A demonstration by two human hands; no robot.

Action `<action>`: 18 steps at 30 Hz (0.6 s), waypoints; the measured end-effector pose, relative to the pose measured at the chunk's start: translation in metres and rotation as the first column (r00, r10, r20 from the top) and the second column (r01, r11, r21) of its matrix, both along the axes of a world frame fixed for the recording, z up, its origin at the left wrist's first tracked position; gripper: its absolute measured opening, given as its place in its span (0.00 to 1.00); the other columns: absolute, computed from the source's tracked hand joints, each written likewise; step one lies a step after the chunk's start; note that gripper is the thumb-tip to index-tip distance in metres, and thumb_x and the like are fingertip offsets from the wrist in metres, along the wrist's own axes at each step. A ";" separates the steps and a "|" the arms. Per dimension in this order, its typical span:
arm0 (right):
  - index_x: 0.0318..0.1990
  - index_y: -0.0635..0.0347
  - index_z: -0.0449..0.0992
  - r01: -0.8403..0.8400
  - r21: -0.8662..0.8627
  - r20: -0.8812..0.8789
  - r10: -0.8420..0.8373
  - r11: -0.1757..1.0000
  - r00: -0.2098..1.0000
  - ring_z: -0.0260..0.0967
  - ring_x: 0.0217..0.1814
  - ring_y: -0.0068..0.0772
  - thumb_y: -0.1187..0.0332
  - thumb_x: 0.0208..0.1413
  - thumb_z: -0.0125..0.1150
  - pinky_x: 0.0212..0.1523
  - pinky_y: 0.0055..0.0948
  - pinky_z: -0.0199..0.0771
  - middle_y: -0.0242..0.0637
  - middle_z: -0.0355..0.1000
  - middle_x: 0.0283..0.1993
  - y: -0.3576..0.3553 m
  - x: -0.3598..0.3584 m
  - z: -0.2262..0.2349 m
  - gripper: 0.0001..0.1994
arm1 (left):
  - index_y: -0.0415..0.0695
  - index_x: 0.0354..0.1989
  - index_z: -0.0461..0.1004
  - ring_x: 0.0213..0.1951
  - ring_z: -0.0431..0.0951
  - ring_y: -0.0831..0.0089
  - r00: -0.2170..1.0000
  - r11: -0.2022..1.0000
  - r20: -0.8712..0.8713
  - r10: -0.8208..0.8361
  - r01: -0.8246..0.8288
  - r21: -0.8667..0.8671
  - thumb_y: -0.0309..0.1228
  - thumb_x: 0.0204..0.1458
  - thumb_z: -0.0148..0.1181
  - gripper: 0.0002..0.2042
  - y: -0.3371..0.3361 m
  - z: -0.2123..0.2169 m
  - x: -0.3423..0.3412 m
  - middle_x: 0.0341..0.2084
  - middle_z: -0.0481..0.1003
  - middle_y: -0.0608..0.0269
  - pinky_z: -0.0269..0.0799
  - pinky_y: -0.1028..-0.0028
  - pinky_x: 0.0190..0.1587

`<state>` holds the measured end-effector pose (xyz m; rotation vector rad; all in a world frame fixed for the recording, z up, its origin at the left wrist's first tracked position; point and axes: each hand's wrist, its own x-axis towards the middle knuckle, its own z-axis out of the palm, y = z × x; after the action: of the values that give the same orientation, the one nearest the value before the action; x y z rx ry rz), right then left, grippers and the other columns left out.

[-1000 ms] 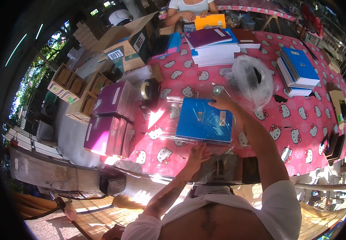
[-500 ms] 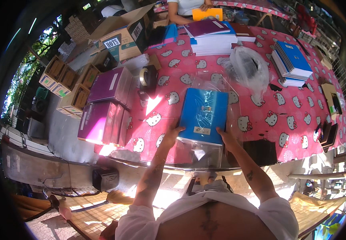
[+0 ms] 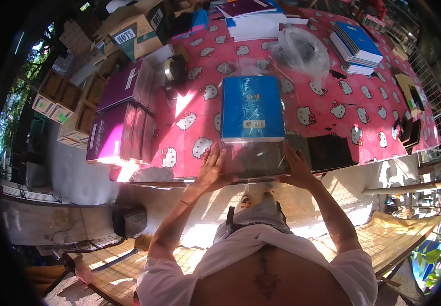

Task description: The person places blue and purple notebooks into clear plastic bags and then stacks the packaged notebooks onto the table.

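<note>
Blue notebook (image 3: 252,104): lies amid clear plastic (image 3: 253,153) near the surface's (image 3: 327,131) front edge.
Left hand (image 3: 210,171): at the plastic's left side, thumb and fingers apart.
Right hand (image 3: 298,171): opposite, fingers likewise apart.

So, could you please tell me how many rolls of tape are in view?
1: the roll of tape sits in a dark holder, between the purple notebooks and the blue notebook. Others may be hidden behind the stacks.
</note>
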<state>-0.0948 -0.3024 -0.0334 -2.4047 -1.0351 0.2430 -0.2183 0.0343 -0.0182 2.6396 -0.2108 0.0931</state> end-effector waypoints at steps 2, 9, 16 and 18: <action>0.73 0.64 0.45 -0.003 -0.017 0.071 0.005 1.000 0.997 0.46 0.76 0.52 0.34 0.40 0.70 0.72 0.55 0.45 0.52 0.49 0.74 0.006 -0.004 0.002 0.61 | 0.44 0.73 0.50 0.59 0.62 0.45 1.000 0.977 -0.029 -0.008 0.014 0.212 0.52 0.39 0.73 0.54 -0.009 0.000 0.008 0.59 0.61 0.43 0.55 0.48 0.64; 0.67 0.63 0.61 0.077 0.116 0.147 -0.093 0.990 0.985 0.58 0.66 0.49 0.38 0.38 0.72 0.64 0.52 0.55 0.46 0.59 0.66 -0.019 -0.014 0.005 0.52 | 0.44 0.69 0.57 0.61 0.61 0.45 0.986 0.981 0.144 -0.083 0.055 0.187 0.55 0.45 0.68 0.46 -0.005 -0.002 0.015 0.60 0.62 0.46 0.53 0.47 0.66; 0.60 0.59 0.67 -0.028 0.024 0.295 0.020 0.999 0.955 0.59 0.65 0.47 0.42 0.41 0.72 0.63 0.49 0.56 0.41 0.61 0.63 0.009 -0.008 0.008 0.42 | 0.47 0.69 0.59 0.54 0.66 0.47 0.959 0.983 0.247 -0.140 0.106 0.149 0.51 0.45 0.69 0.43 0.001 -0.005 0.021 0.52 0.69 0.49 0.59 0.50 0.60; 0.58 0.59 0.68 -0.030 0.044 0.275 0.017 0.999 0.961 0.60 0.64 0.47 0.43 0.41 0.73 0.62 0.48 0.57 0.40 0.62 0.61 0.024 0.003 0.008 0.41 | 0.47 0.68 0.59 0.54 0.66 0.48 0.960 0.983 0.231 -0.161 0.136 0.121 0.52 0.46 0.68 0.42 -0.005 -0.004 0.032 0.52 0.69 0.51 0.62 0.51 0.59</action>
<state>-0.0917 -0.2780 -0.0257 -2.4296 -1.1758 -0.1119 -0.1860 0.0294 -0.0225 2.7017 -0.5074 0.3607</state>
